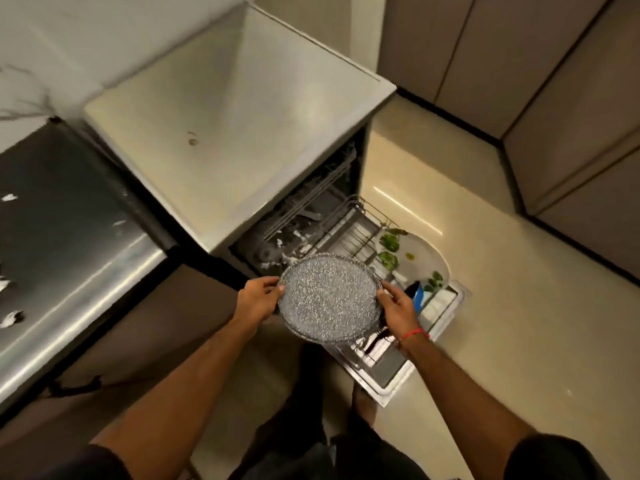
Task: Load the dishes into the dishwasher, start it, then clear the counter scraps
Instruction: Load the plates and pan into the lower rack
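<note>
I hold a round grey speckled plate [328, 296] in both hands, just above the pulled-out lower rack [360, 233] of the open dishwasher [311, 209]. My left hand [258, 299] grips its left rim and my right hand [398, 306] grips its right rim. A white plate with green leaf patterns [420, 258] stands in the rack to the right. The dishwasher door [398, 379] lies open below the rack.
The dishwasher's pale top [235, 109] stretches away ahead. A steel counter [69, 244] with white scraps [12, 318] lies to the left. Beige floor [519, 306] spreads to the right, bounded by tall cabinets [554, 81]. My legs stand beside the door.
</note>
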### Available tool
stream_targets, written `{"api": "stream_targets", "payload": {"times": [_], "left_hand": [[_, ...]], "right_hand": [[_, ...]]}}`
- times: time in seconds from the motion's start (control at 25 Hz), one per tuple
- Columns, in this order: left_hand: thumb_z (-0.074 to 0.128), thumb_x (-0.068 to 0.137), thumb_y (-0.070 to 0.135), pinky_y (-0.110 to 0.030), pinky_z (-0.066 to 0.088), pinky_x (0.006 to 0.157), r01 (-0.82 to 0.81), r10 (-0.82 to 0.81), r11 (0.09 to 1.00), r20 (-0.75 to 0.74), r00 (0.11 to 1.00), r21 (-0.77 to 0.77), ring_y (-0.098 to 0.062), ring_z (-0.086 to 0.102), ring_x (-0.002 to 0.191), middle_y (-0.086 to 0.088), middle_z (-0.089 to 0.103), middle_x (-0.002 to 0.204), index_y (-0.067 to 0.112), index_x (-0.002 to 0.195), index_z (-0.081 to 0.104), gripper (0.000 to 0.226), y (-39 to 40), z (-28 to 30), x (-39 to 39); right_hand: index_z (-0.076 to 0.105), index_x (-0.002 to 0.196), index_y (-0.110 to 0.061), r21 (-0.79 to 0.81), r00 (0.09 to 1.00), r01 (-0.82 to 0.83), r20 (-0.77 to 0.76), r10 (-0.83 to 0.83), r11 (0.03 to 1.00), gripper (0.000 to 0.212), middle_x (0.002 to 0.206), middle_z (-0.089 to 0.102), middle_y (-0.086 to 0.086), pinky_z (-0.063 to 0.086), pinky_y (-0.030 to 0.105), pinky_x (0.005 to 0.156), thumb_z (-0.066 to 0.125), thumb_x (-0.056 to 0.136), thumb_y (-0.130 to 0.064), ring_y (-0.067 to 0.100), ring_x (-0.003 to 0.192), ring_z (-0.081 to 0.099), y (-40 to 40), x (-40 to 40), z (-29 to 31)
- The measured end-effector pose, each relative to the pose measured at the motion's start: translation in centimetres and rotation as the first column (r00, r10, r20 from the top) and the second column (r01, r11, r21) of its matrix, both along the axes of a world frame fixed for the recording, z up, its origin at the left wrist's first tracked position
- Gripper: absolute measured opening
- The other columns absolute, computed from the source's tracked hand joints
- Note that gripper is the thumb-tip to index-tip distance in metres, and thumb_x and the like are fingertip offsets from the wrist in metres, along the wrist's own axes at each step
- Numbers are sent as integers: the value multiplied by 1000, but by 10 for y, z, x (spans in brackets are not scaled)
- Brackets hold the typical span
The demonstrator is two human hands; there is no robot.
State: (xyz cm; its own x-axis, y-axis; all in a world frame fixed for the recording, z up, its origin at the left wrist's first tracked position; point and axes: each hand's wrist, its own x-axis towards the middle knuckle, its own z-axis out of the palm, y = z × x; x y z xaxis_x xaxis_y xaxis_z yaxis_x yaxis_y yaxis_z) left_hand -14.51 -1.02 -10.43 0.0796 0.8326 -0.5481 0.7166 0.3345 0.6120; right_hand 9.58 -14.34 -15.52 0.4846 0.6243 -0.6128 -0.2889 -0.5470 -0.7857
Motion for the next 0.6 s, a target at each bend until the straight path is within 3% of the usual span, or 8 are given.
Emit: {"api": "stream_targets", "payload": {"times": [0.08, 0.16, 0.2, 0.28, 0.44, 0.52, 0.6], "left_hand": [[65, 98, 26, -24, 50, 43, 89, -89, 996, -43, 995, -14, -13, 64, 63, -3, 74, 115, 16, 129, 67, 33, 27, -31, 25], [61, 100, 24, -23, 50, 38, 149, -151, 988, -72, 986, -35, -15, 66, 65, -6, 71, 119, 14, 134, 62, 36, 52, -70, 45], [58, 102, 23, -24, 52, 41, 176, -180, 983, -86, 980, -53, -18, 68, 70, -7, 70, 120, 13, 137, 60, 37, 63, -94, 53], [53, 103, 19, -28, 55, 55, 180, -189, 981, -127, 974, -75, -27, 70, 86, -11, 69, 123, 12, 137, 59, 36, 83, -136, 63], [51, 101, 11, -27, 41, 71, 126, -134, 991, -229, 964, -49, -22, 59, 90, -16, 70, 109, 3, 120, 70, 28, 129, -238, 70], [53, 98, 12, -32, 45, 74, 129, -128, 991, -271, 954, -14, -22, 60, 89, -14, 68, 94, 4, 103, 75, 23, 152, -275, 70], [57, 94, 15, -32, 49, 72, 137, -120, 990, -315, 942, 32, -19, 61, 84, -8, 67, 86, 7, 96, 76, 21, 176, -301, 72]], "right_hand": [[52, 138, -6, -44, 997, 69, -26, -71, 997, 39, 124, 63, 15, 54, 43, 93, 54, 100, -12, 20, 101, 60, 8, 12, -23], [51, 140, -14, -95, 988, 121, -80, -129, 988, 41, 106, 70, 0, 58, 35, 62, 56, 99, -17, 14, 77, 66, 14, 13, -51], [49, 141, -16, -122, 985, 129, -97, -141, 984, 44, 93, 71, -10, 54, 30, 51, 58, 98, -19, 9, 67, 66, 19, 10, -70], [43, 144, -22, -151, 978, 95, -170, -120, 984, 55, 75, 72, -19, 50, 25, 44, 65, 94, -22, 2, 58, 65, 31, -2, -103], [35, 140, -37, -122, 915, 18, -397, -65, 992, 75, 90, 71, -30, 54, 30, 72, 79, 79, -42, -4, 81, 70, 57, -27, -195], [27, 139, -39, -91, 886, -24, -464, -21, 996, 86, 94, 65, -40, 50, 21, 78, 81, 73, -45, -15, 84, 65, 66, -35, -232], [19, 153, -25, -51, 864, -75, -502, 39, 996, 107, 130, 59, -22, 47, 22, 98, 84, 69, -41, -4, 111, 60, 78, -38, -262]]}}
